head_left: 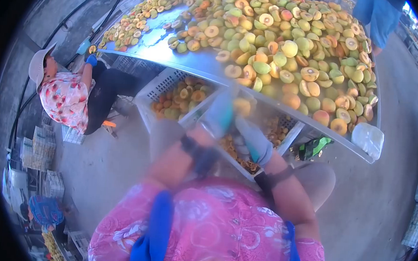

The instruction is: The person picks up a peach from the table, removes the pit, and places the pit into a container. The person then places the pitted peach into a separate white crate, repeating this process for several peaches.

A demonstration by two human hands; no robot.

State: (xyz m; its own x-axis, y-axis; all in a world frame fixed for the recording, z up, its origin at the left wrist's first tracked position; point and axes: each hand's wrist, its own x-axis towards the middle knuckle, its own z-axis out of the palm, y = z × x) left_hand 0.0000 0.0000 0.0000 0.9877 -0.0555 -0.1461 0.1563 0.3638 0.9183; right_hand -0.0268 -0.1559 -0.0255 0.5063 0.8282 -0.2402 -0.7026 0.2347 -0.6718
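Note:
My left hand (220, 113), in a grey and teal glove, is smeared by motion at the metal table's front edge. Its fingers are too blurred to read. Close on its right, my right hand (253, 141) in a similar glove has its fingers curled; what they grip, I cannot tell. A blurred yellow-orange stone fruit (242, 106) shows between the two hands, right at the fingertips. Below them is a white crate (293, 136) with brown-orange scraps (243, 164) in it. Many green and orange halved stone fruits (310, 74) are heaped on the table before me.
The metal table (204, 64) spans the front. A second white crate (146, 97) holds fruit at left. A clear plastic container (367, 140) sits at the table's right corner, a green-black bag (314, 147) below. One person (68, 94) sits left; another (379, 18) stands back right.

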